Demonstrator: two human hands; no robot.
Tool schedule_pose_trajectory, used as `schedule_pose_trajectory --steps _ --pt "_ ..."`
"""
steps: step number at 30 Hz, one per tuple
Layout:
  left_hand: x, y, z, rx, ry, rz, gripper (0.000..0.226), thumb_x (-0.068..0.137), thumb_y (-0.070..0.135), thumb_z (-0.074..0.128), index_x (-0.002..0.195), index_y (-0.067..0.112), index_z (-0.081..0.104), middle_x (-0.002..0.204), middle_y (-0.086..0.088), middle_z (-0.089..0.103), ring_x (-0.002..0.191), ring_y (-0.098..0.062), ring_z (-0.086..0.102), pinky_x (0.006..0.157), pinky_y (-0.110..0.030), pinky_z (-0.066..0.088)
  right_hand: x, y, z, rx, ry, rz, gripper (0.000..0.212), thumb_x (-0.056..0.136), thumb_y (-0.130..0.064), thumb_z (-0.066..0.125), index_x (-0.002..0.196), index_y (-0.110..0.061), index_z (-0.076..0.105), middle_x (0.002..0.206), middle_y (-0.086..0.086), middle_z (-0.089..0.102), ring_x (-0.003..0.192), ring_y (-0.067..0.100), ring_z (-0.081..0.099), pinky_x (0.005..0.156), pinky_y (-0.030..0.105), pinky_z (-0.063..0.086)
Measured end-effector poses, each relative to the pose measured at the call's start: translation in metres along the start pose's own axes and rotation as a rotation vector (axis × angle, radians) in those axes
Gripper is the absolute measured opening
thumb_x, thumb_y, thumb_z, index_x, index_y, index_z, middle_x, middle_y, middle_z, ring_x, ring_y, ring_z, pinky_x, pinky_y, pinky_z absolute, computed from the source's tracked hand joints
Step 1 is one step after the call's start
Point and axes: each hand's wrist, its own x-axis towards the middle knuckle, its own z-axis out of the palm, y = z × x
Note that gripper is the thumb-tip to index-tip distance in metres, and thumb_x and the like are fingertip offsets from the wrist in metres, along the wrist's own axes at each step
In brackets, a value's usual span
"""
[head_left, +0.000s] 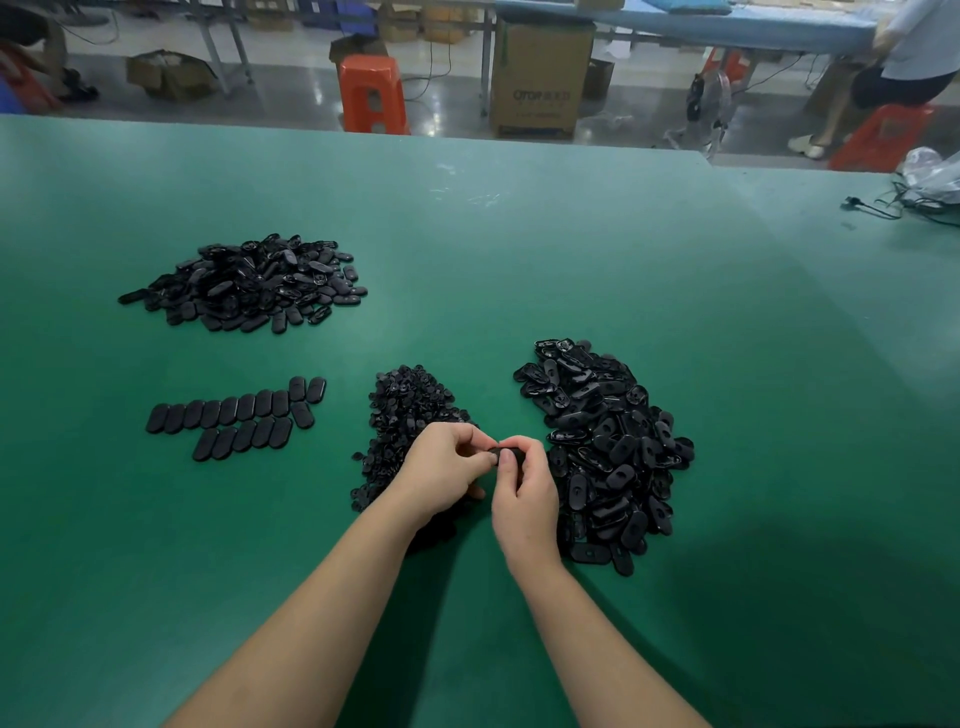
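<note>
My left hand (441, 467) and my right hand (524, 488) meet above the green table (519, 249), both pinching one small black oval plastic part (500, 451) between their fingertips. Most of that part is hidden by my fingers. Under my left hand lies a heap of small black round pieces (405, 415). To the right of my right hand sits a big pile of black oval shells (602, 441). Finished-looking black ovals (239, 415) lie in two neat rows at the left.
Another heap of black oval parts (249, 283) lies at the far left. Black cables and a plastic bag (930, 182) sit at the table's right edge. Beyond the table stand orange stools (371, 93), a cardboard box (540, 78) and a seated person (904, 62).
</note>
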Motion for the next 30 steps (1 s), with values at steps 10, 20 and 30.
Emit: schedule_pose_trajectory --steps 10,20,30 --pt "-0.012 -0.004 -0.003 0.426 0.056 0.42 0.028 0.086 0.006 0.066 0.108 0.023 0.072 0.075 0.023 0.053 0.073 0.01 0.053 0.067 -0.006 0.038 0.001 0.001 0.002 0.011 -0.011 0.028 0.025 0.104 -0.018 0.048 0.097 -0.042 0.049 0.096 -0.015 0.064 0.089 0.0 0.061 0.073 0.017 0.043" --pt "-0.013 -0.034 -0.055 0.562 0.439 0.309 0.026 0.09 0.021 0.071 0.117 0.024 0.069 0.096 0.01 0.066 0.076 -0.012 0.06 0.069 -0.033 0.054 -0.001 0.0 0.002 -0.022 -0.05 0.031 0.013 0.105 -0.03 0.045 0.109 -0.029 0.058 0.087 -0.007 0.065 0.077 0.011 0.061 0.072 0.033 0.048" --pt "-0.018 -0.093 -0.119 0.643 0.798 -0.227 0.023 0.092 0.029 0.061 0.109 0.017 0.07 0.087 -0.003 0.066 0.07 -0.023 0.055 0.058 -0.03 0.042 -0.001 0.002 0.004 -0.053 -0.067 0.044 0.016 0.105 -0.024 0.045 0.101 -0.033 0.057 0.075 -0.002 0.064 0.052 0.006 0.047 0.053 0.031 0.04"
